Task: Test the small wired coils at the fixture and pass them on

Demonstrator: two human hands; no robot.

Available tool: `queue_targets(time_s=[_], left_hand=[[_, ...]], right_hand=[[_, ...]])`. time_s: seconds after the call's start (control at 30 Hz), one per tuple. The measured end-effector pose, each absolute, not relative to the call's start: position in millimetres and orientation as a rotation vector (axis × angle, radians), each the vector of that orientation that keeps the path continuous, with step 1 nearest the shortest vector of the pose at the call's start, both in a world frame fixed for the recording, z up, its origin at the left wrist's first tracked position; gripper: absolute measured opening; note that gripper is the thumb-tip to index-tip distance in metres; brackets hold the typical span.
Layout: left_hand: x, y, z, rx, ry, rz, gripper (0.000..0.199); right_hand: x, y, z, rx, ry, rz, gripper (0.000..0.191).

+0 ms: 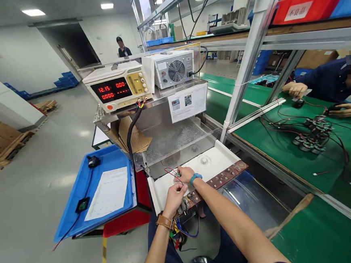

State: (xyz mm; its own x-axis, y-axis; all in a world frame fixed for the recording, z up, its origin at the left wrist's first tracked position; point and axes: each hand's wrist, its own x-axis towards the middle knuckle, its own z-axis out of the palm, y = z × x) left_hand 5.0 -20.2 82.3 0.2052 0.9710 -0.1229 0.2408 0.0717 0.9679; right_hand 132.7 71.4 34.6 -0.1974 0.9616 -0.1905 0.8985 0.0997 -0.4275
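Note:
Over the white tray (202, 161), my two hands work close together. My left hand (175, 196), with a brown strap at its wrist, is closed on a thin red wire (179, 179). My right hand (185, 174), with a teal band at its wrist, pinches a small green part (177, 174) at the wire's other end; the fingers partly hide it. Along the tray's near edge runs a brown perforated strip (227, 175). Blue and other coloured leads (189, 232) hang below it, near my left wrist.
A power supply (117, 87) and a grey fan unit (175, 68) stand on the metal shelf ahead. Left is a blue tray (74, 200) with paper and cabled parts. Right, a co-worker's hands (296, 89) are near wired motors (315, 132) on the green bench (273, 140).

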Motion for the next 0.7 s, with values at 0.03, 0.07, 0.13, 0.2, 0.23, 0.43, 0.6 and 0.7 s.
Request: queue_targets(time_s=[0.03, 0.07, 0.13, 0.2, 0.23, 0.43, 0.6, 0.7], left_hand=[[4.7, -19.7, 82.0, 1.389, 1.259, 0.849, 0.045], [4.7, -19.1, 81.3, 1.38, 1.266, 0.841, 0.046], [6.0, -17.6, 79.3, 1.367, 1.279, 0.818, 0.049], [8.5, -16.2, 77.0, 1.365, 1.291, 0.789, 0.05], [9.9, -15.7, 75.8, 1.367, 1.298, 0.775, 0.05], [14.4, -14.7, 68.0, 1.404, 1.379, 0.719, 0.048], [13.8, -13.6, 60.7, 1.454, 1.452, 0.699, 0.045], [13.9, -13.4, 57.1, 1.478, 1.489, 0.698, 0.043]], right_hand=[[132.9, 71.4, 34.6, -1.896, -2.221, 0.697, 0.049], [133.2, 71.4, 34.6, -1.896, -2.22, 0.699, 0.049], [133.6, 71.4, 34.7, -1.894, -2.221, 0.705, 0.051], [133.8, 71.5, 34.8, -1.89, -2.222, 0.701, 0.052], [133.9, 71.6, 34.9, -1.89, -2.222, 0.698, 0.052], [134.0, 71.4, 37.4, -1.885, -2.232, 0.71, 0.051], [134.3, 69.8, 41.3, -1.881, -2.232, 0.714, 0.051], [134.2, 68.6, 44.0, -1.883, -2.233, 0.716, 0.05]])
